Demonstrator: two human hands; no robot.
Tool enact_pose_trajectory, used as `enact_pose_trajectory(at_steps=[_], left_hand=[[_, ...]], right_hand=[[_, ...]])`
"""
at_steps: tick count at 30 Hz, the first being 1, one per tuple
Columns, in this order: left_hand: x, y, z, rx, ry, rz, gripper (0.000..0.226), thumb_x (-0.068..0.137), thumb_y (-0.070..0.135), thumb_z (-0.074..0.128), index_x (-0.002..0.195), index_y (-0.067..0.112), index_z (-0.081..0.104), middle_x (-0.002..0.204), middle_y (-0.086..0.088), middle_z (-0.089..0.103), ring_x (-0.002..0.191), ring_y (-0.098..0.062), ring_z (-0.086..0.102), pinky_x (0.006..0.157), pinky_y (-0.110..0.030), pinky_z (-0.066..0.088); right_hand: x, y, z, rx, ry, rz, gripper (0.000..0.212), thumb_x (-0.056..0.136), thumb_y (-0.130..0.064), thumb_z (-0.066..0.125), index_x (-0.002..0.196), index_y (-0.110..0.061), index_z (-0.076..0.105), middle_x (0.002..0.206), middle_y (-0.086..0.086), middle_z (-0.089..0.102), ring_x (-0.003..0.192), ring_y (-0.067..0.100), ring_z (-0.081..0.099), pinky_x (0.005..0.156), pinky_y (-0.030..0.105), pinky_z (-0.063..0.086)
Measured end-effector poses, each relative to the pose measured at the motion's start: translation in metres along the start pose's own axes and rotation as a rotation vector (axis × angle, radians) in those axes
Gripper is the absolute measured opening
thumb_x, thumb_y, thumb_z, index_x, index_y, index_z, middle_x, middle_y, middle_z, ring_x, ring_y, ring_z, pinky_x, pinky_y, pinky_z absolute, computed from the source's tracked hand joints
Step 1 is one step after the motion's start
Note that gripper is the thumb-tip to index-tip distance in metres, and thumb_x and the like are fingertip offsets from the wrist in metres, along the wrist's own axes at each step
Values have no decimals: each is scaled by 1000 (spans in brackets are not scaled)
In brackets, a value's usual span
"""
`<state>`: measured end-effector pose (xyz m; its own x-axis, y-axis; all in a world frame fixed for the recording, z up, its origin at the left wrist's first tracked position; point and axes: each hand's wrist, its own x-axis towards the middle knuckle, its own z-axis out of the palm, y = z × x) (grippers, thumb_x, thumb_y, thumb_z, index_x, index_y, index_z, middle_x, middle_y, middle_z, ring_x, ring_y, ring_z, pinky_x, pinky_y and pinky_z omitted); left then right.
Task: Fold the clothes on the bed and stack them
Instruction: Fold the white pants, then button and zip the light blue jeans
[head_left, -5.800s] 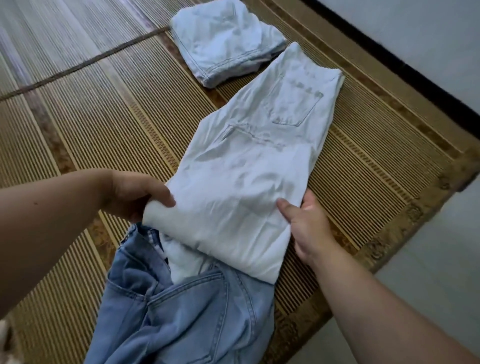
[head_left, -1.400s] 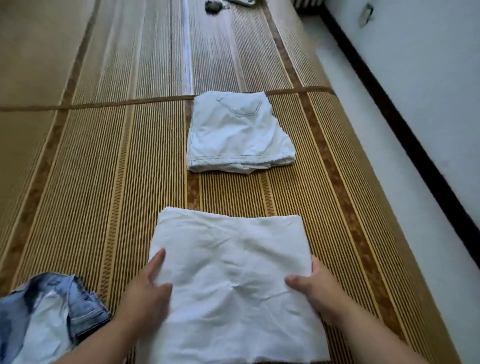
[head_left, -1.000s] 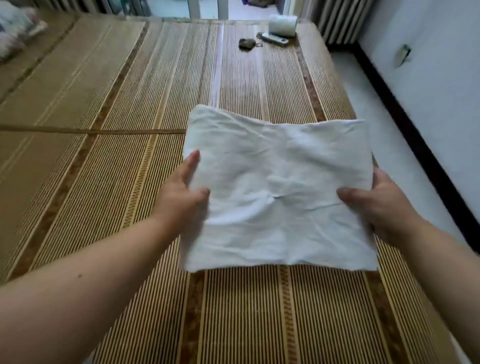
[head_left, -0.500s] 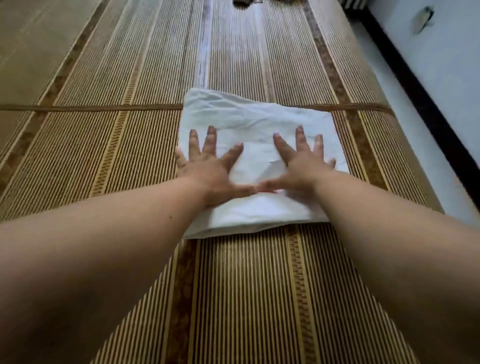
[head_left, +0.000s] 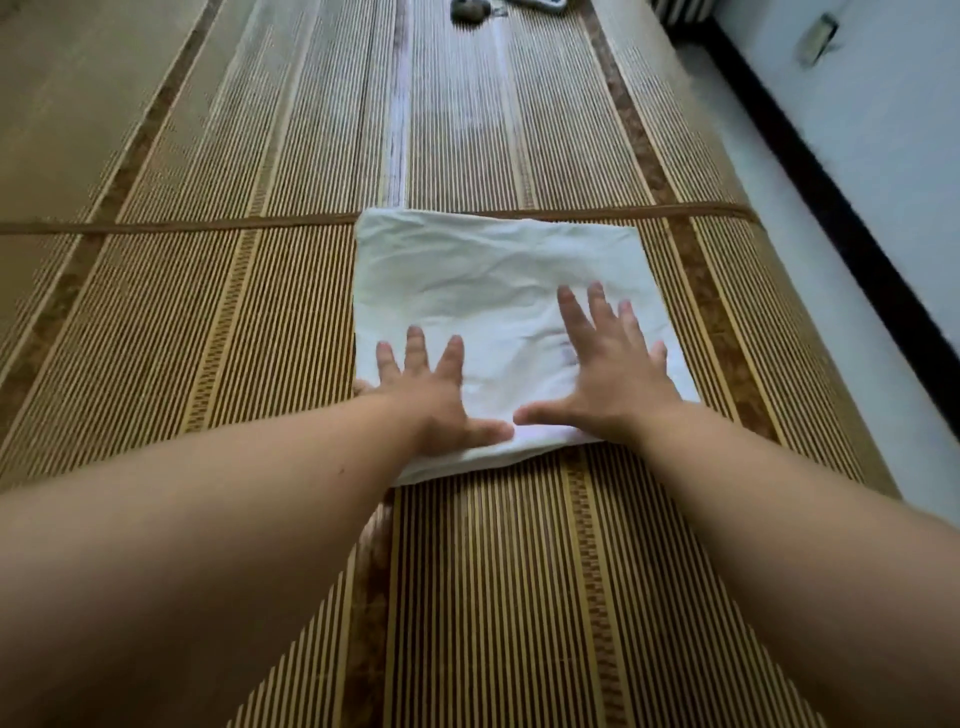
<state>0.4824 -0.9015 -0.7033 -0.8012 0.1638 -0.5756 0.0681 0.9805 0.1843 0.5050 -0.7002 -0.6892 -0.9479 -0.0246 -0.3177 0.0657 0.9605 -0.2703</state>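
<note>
Now both hands lie flat, fingers spread and grasping nothing, on the folded white garment: the left hand on its near left corner, the right hand on its right half. It rests on the bed's striped mat.

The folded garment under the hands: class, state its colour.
The folded garment is plain white, seen best in the head view.

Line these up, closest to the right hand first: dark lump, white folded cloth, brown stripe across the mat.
1. white folded cloth: directly under the right hand, touching.
2. brown stripe: just past the cloth's far edge.
3. dark lump: far end of the mat.
</note>
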Motion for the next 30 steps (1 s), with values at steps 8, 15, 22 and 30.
enact_pose_trajectory(at_steps=[8, 15, 22, 30], left_hand=[[-127, 27, -72, 57, 448, 275, 104, 79, 54, 66, 148, 41, -11, 158, 5, -22, 145, -21, -21, 116, -54, 3], [-291, -10, -108, 164, 483, 267, 94, 79, 65, 45, 151, 33, -7, 159, 5, -20, 144, -19, -24, 115, -54, -4], [-429, -91, -97, 32, 467, 102, 95, 81, 54, 60, 151, 33, -1, 160, 7, -12, 145, -17, -20, 113, -52, -7], [-518, -190, -58, -133, 416, -19, 88, 85, 54, 56, 152, 34, 2, 161, 7, -11, 145, -16, -19, 113, -55, -8]], right_hand=[[-95, -52, -84, -144, 180, -166, 110, 69, -74, 60, 149, -44, -9, 160, -6, -17, 147, 22, -10, 113, 60, 1], [-223, -130, -117, -52, 207, -183, 96, 77, -63, 61, 150, -42, 3, 161, -1, 1, 147, 23, 1, 113, 59, 6], [-319, -230, -122, -68, 81, -327, 92, 79, -62, 60, 148, -46, 2, 161, -3, 5, 147, 19, 7, 113, 60, 7], [-383, -350, -92, -126, -10, -427, 88, 81, -61, 58, 148, -46, 2, 161, -7, 5, 147, 15, 11, 115, 57, 9]])
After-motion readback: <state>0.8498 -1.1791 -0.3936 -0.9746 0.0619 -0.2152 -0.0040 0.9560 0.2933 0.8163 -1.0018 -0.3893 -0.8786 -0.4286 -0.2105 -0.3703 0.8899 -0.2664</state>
